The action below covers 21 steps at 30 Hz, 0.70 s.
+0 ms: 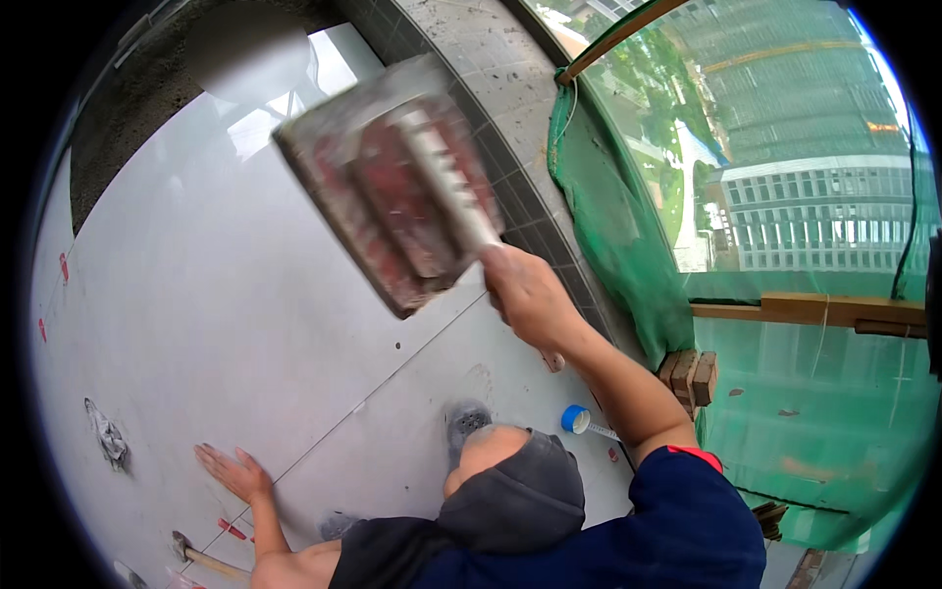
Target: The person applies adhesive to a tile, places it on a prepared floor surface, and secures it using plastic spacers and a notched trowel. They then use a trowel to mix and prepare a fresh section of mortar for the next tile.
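White and scuffed, the handle [446, 175] of a blocky rectangular float [378, 201] is clamped in the right hand [530, 294], the fingers wrapped round its near part and a short end poking out behind the fist. The float's broad, red-and-grey body lies ahead of that grip and to its left, blurred and seemingly lifted off the floor; its underside is hidden. With so much of the body beyond the fist, it will probably feel front-heavy, so a firm wrist and a flat, square meeting with the surface would serve best, lest a corner chip the pale slab [245, 334]. A hold nearer the handle's middle might balance it better.

The left hand [238, 476] holds nothing; its fingers lie spread on the slab, apparently bracing the person, and should stay well clear of the float. Farther out lie a joint line [339, 424], red clips [232, 529], a hammer [211, 563] and a crumpled rag [106, 435].
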### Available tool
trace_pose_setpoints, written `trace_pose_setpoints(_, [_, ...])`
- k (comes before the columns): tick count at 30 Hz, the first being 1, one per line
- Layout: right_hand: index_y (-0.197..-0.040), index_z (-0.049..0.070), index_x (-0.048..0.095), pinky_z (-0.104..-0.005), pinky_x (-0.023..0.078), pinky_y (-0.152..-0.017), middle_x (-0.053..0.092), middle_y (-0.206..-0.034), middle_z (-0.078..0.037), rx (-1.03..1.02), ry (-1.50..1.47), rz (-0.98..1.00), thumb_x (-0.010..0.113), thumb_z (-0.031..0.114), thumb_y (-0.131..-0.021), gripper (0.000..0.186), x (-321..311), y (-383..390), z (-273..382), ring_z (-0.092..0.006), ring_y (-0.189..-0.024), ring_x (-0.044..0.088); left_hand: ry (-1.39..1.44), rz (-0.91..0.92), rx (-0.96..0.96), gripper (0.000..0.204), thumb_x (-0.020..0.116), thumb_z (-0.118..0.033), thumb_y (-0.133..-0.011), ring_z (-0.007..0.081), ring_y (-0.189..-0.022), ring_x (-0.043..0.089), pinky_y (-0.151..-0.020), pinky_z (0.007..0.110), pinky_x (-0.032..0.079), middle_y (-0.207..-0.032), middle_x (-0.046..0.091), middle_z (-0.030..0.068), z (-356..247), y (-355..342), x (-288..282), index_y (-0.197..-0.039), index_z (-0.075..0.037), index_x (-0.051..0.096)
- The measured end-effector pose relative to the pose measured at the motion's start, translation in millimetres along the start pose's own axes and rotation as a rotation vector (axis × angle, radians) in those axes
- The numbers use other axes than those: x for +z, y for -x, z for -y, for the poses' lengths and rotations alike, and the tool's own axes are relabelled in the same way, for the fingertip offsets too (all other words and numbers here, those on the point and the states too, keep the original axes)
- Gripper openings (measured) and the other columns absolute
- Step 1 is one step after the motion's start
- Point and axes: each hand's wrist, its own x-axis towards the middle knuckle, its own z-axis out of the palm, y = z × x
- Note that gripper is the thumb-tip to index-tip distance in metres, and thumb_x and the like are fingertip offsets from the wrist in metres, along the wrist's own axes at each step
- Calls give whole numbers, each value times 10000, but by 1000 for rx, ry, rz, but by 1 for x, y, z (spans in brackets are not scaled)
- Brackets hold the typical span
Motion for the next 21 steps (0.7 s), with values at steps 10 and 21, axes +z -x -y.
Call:
trace_pose_setpoints(10, [-944, -51, 622, -498, 473, -756, 633, -843, -300, 134, 149, 165, 342, 511, -995, 630, 132, -65, -102, -472, -852, 598, -22, -3, 42, 702, 403, -323, -950, 398, -1451, 133, -1187, 465, 105, -1554, 156, 266, 44, 18, 23, -1485, 67, 171])
trace_pose_setpoints(21, [-720, 139, 446, -245, 299, -363, 403, -558, 40, 95, -68, 160, 417, 569, -976, 501, 86, -67, 87, -73, -400, 360, 39, 164, -228, 919, 474, -516, -904, 401, -1461, 45, -1187, 464, 63, -1554, 76, 299, 35, -79, 1, -1457, 136, 136])
